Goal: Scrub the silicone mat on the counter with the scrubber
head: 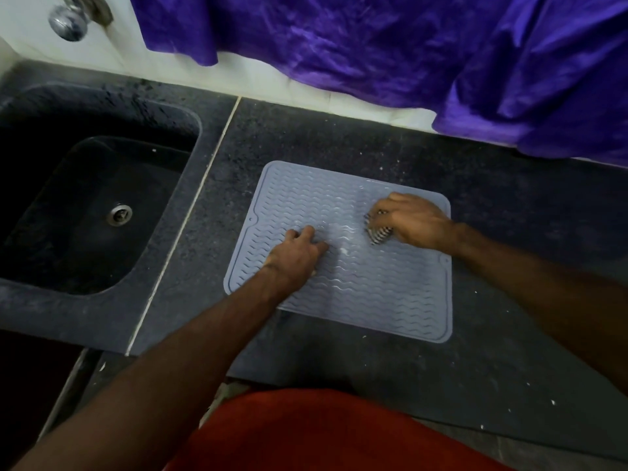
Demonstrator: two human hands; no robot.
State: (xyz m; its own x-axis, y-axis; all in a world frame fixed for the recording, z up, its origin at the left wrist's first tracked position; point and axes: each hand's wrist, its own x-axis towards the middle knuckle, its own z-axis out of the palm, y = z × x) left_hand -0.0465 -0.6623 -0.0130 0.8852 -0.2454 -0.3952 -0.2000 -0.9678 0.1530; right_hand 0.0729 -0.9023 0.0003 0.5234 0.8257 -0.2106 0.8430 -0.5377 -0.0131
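A grey-blue silicone mat with wavy ridges lies flat on the dark counter. My right hand grips a dark striped scrubber and holds it down on the mat's upper right part. The scrubber is blurred and mostly covered by my fingers. My left hand presses on the mat left of centre, fingertips on the ridges. A little white foam shows on the mat between my hands.
A dark sink with a metal drain is sunk into the counter at the left. A chrome tap is at the top left. Purple cloth hangs over the back wall and reaches the counter at the right.
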